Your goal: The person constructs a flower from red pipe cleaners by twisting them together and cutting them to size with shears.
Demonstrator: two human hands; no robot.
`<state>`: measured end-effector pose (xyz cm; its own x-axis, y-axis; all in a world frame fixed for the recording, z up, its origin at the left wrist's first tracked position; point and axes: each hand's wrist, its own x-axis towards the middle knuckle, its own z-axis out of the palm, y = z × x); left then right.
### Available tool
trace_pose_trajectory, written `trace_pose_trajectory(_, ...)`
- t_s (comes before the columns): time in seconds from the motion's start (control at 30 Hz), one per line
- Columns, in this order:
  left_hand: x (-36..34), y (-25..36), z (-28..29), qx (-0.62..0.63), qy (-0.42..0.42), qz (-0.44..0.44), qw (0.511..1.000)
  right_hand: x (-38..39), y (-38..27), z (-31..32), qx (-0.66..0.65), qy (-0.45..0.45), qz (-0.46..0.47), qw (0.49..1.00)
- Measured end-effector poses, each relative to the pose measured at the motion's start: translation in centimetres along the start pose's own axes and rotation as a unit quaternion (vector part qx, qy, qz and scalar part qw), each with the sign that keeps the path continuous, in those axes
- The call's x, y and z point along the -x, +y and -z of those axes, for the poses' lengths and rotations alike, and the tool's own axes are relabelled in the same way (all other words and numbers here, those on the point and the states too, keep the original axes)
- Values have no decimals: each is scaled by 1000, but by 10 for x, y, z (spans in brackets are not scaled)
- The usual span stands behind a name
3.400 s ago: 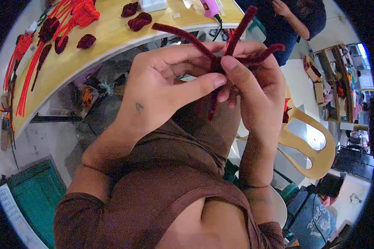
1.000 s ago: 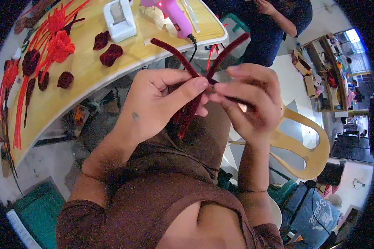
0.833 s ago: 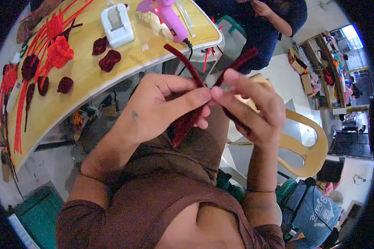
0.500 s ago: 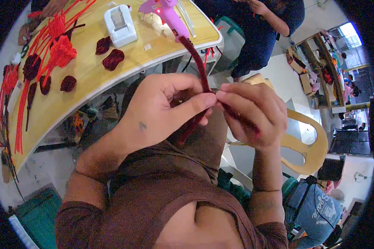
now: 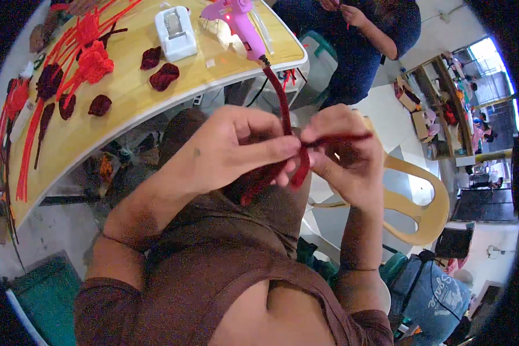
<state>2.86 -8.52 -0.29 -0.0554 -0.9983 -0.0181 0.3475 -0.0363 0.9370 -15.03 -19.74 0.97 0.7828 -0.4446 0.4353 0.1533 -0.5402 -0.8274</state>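
Observation:
Several dark red pipe cleaners (image 5: 283, 101) cross between my two hands above my lap. My left hand (image 5: 225, 153) is closed, its thumb and forefinger pinching them where they meet. One length stands upward toward the table, and others hang below the left fingers. My right hand (image 5: 354, 167) is closed close beside the left, thumb and fingers on the pipe cleaners at the crossing. One strand runs out rightward across the right fingers, and a short end points down between the hands. The exact twist at the crossing is partly hidden by the fingertips.
On the yellow table (image 5: 127, 89) lie a pink glue gun (image 5: 240, 29) with a lit red light, a white tape dispenser (image 5: 176, 36), dark red fuzzy pieces (image 5: 164, 77) and bright red pipe-cleaner flowers (image 5: 96, 63). Another person (image 5: 352, 52) sits beyond; a beige chair (image 5: 418, 213) stands right.
My right hand has turned and its fingers have lifted. The strand that pointed down along its palm now runs out to the right, and a short end shows between the hands.

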Motion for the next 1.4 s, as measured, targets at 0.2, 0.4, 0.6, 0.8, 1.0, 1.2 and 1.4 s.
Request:
trace_pose_trajectory(0.2, 1, -9, -6, 1, -24, 28, 999, 4, 2, -7, -9, 31, 34, 999)
trace_pose_trajectory(0.4, -13, -43, -11, -531, 187, -422, 711, 21, 16, -50, -233, 288, -211, 905)
trace_pose_trajectory(0.6, -10, -29, -15, -236, 116, -149, 953, 28, 24, -34, 134, 281, 63, 948)
trace_pose_trajectory(0.8, -2, 1, -20, -73, 20, -58, 995, 15, -18, 5, 393, 143, 255, 872)
trace_pose_trajectory(1.0, -7, 1, -15, -222, 59, -151, 961, 9, -22, -9, 341, 152, 245, 895)
trace_pose_trajectory(1.2, -12, 7, -10, -511, 122, -345, 778, 11, -26, -23, 220, 225, 61, 947)
trace_pose_trajectory(1.4, -7, 8, -20, -424, 148, -215, 867, 0, -35, -17, -162, 215, -193, 944)
